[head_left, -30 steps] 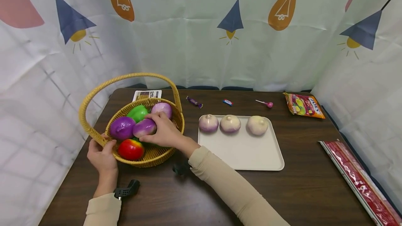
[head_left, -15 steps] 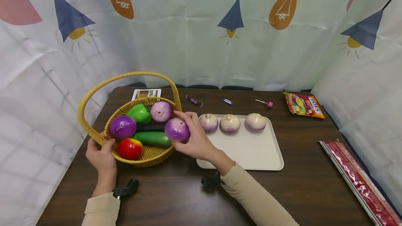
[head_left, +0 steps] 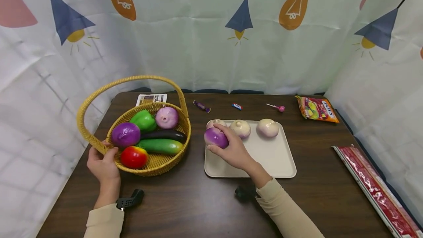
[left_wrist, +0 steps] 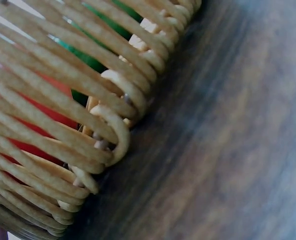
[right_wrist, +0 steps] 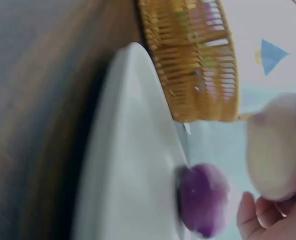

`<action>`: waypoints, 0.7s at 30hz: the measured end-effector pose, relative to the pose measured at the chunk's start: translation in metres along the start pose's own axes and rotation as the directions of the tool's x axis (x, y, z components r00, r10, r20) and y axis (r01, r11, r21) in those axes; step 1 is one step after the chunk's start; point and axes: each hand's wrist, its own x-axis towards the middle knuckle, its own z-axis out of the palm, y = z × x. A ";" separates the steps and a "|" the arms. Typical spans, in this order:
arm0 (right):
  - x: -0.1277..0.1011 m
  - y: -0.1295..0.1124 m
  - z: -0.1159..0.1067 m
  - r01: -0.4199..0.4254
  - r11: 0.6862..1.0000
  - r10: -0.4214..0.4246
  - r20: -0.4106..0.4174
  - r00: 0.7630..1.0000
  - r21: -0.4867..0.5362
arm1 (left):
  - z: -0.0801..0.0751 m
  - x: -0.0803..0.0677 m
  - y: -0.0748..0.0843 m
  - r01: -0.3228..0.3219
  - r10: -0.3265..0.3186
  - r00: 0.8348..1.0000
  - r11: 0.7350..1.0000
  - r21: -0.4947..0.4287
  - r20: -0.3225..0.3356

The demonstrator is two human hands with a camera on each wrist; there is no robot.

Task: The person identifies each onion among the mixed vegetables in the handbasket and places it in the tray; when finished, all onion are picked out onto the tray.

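Observation:
My left hand grips the left rim of the wicker basket, near the foot of its handle. In the basket lie a green bell pepper, two purple onions, an eggplant, a cucumber and a red-and-yellow fruit. My right hand holds a purple-and-white onion over the left part of the cream tray. Along the tray's back edge sit three pale onions; the held one partly hides the leftmost. The right wrist view shows the held onion above the tray.
Behind the tray lie a purple-wrapped candy, a small blue-and-red candy, a lollipop and a candy bag. A long red package runs along the right edge. A printed card lies behind the basket.
My right hand has lifted the onion out of the basket and carried it right, over the tray. The eggplant and cucumber now show in the basket. My left hand keeps its grip.

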 end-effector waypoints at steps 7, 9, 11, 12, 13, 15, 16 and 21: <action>-0.001 0.002 -0.012 0.016 0.998 -0.013 0.044 0.999 -0.054 | 0.000 0.000 0.001 0.002 -0.002 1.000 1.000 0.015 -0.001; -0.003 0.002 -0.014 -0.033 0.998 0.038 0.095 0.995 -0.052 | 0.001 0.000 0.001 -0.001 0.001 1.000 1.000 0.023 0.001; -0.004 0.004 -0.015 -0.074 0.996 0.081 0.162 0.983 -0.050 | 0.002 0.001 0.002 -0.002 0.002 1.000 1.000 0.029 0.005; -0.005 0.005 -0.015 -0.086 0.995 0.094 0.201 0.975 -0.048 | 0.002 0.001 0.002 -0.002 0.002 1.000 1.000 0.031 0.007; -0.005 0.007 -0.015 -0.095 0.994 0.104 0.238 0.966 -0.049 | 0.001 0.000 0.003 -0.002 0.002 1.000 0.999 0.036 0.007; -0.006 0.011 -0.015 -0.093 0.994 0.106 0.304 0.947 -0.057 | 0.001 0.000 0.003 0.001 -0.002 1.000 0.999 0.041 0.007; -0.006 0.012 -0.016 -0.090 0.994 0.105 0.329 0.939 -0.059 | 0.001 0.000 0.003 0.005 -0.006 1.000 0.999 0.040 0.006; -0.007 0.017 -0.020 -0.062 0.997 0.078 0.377 0.923 -0.054 | -0.001 -0.001 0.003 0.029 -0.030 1.000 0.999 0.040 0.009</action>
